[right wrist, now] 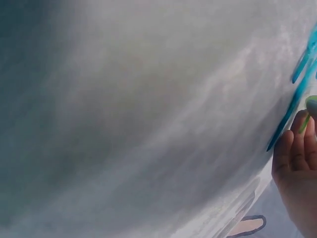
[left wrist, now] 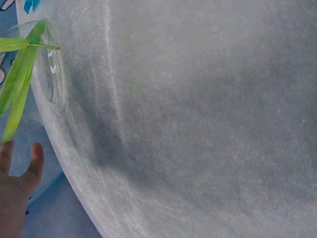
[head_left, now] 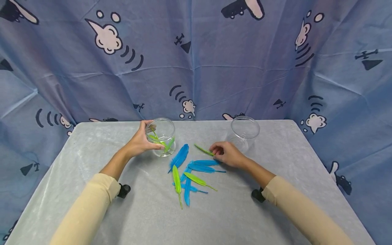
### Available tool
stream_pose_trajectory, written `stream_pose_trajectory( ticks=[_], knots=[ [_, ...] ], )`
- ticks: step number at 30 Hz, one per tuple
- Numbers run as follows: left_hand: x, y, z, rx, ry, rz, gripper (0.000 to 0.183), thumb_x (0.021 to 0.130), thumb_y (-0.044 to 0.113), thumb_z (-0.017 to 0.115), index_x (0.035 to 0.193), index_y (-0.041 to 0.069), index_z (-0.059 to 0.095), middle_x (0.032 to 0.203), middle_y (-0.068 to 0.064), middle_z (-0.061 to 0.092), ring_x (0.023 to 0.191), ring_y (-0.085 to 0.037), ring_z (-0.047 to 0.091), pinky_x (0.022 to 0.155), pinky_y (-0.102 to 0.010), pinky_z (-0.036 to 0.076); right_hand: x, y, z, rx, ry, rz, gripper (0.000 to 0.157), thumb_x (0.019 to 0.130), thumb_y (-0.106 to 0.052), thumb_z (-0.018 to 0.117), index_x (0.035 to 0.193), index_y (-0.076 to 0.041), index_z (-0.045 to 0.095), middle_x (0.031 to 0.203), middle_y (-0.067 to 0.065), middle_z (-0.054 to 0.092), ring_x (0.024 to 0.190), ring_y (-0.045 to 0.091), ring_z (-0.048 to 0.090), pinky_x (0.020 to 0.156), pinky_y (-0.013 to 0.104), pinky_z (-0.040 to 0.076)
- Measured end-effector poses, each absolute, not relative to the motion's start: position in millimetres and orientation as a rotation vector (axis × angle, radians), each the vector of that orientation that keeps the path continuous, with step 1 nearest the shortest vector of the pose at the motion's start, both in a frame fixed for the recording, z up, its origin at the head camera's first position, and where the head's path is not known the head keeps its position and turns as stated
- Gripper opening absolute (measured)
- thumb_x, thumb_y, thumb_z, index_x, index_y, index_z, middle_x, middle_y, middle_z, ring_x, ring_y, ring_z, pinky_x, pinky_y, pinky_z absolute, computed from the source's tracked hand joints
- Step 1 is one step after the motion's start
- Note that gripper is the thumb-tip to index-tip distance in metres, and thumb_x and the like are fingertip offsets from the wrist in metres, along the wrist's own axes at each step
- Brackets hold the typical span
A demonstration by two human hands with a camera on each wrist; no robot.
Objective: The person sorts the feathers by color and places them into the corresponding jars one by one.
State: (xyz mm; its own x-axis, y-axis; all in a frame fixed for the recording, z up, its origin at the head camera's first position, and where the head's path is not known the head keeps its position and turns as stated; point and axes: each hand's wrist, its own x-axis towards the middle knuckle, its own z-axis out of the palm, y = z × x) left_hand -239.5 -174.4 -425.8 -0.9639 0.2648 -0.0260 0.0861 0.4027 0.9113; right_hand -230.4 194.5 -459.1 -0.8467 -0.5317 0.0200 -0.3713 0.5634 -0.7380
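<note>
My left hand (head_left: 139,144) grips a clear glass jar (head_left: 172,152) from its left side, thumb across the front. Several green feathers (left wrist: 19,87) lie inside that jar. With the fingertips of my right hand (head_left: 229,154) I pinch a green feather (head_left: 202,149) by one end, its other end pointing left toward the jar. In the right wrist view, the thumb and fingers meet on the green quill (right wrist: 304,124). Just below this hand, blue feathers (head_left: 203,168) rest on the table.
A second clear glass jar (head_left: 251,137) stands behind my right hand. Two more green feathers (head_left: 176,180) lie mid-table across a loose pile of blue ones, with another blue feather (head_left: 180,157) beside the left jar. A patterned blue curtain (head_left: 211,85) hangs along the table's back edge.
</note>
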Motion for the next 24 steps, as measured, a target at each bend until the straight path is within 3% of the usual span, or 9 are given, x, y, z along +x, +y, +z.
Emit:
stream_pose_trajectory(
  ticks=[14, 24],
  knots=[
    [-239.7, -174.9, -427.1, 0.303, 2.496, 1.587, 0.109, 0.072, 0.014, 0.091, 0.151, 0.005, 0.016, 0.153, -0.023, 0.03, 0.141, -0.039, 0.031, 0.114, -0.054, 0.027, -236.4, 179.7, -442.4, -0.612, 2.54, -1.328, 0.019, 0.089, 0.007, 0.065, 0.108, 0.003, 0.069, 0.092, 0.013, 0.067, 0.083, 0.02, 0.059, 0.075, 0.026, 0.051],
    [-239.8, -174.6, -427.0, 0.3, 2.505, 1.576, 0.109, 0.072, 0.013, 0.09, 0.151, 0.004, 0.016, 0.153, -0.023, 0.03, 0.141, -0.038, 0.032, 0.114, -0.053, 0.028, -243.4, 165.1, -425.0, -0.574, 2.565, -1.439, 0.017, 0.09, 0.003, 0.068, 0.108, 0.001, 0.07, 0.095, 0.011, 0.069, 0.089, 0.022, 0.062, 0.08, 0.034, 0.052]
  ],
)
